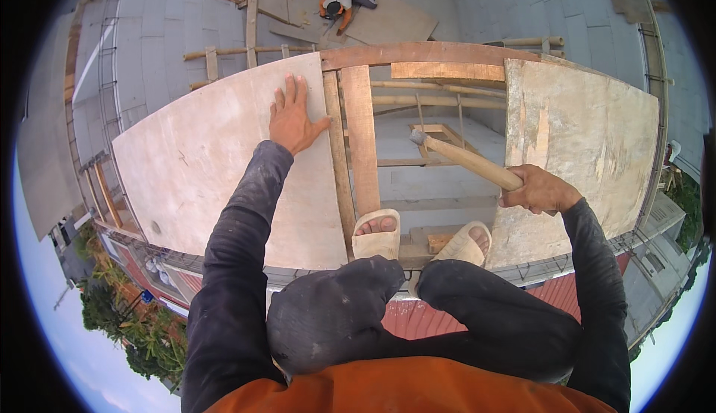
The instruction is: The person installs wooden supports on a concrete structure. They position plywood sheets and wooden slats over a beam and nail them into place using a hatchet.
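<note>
My left hand [295, 118] lies flat with fingers spread on a pale plywood panel [216, 182], close to its right edge. My right hand [543, 188] is wrapped round the wooden handle of a hammer [470, 161], whose grey head points left over an open gap in the frame. Beside the left panel runs a reddish wooden plank [361, 137], with a narrower timber [339, 167] between them. A second plywood panel [578, 144], worn and splintered on its face, lies under and beyond my right hand.
Through the gap a lower level shows, with wooden framing [436, 133] inside. A long timber beam [429, 53] closes the far side. My sandalled feet stand at the gap's near edge. Below, a co-worker [343, 3] bends over boards. Steel bars [179, 259] and a red roof [425, 320] lie nearer me.
</note>
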Demonstrator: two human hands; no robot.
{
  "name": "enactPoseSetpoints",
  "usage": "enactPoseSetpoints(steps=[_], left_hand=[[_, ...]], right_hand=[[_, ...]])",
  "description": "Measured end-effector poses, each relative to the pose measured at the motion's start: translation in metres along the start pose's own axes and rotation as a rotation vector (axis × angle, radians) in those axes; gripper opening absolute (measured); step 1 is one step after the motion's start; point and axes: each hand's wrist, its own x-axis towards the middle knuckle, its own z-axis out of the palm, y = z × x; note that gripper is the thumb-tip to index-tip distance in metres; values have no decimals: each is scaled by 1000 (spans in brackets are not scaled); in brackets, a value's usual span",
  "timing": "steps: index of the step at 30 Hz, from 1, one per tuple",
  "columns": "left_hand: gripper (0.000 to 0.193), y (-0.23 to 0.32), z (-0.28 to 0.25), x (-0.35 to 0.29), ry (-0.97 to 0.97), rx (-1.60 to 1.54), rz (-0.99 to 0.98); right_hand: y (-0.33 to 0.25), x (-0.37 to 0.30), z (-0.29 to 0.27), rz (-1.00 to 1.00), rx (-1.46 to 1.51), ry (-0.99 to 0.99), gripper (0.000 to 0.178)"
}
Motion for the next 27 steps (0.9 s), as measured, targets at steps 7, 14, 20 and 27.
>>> enactPoseSetpoints(steps=[7,14,20,27], left_hand=[[107,-8,15,-4,39,-41,47],[107,-12,13,-3,26,19,117],[107,-10,9,-1,79,47,189],[106,1,9,3,48,30,143]], right_hand=[[-22,219,66,-75,-312,176,55],[-37,303,131,-380,-180,367,47],[-52,292,133,-445,-148,358,40],[-17,330,148,-215,-188,394,48]])
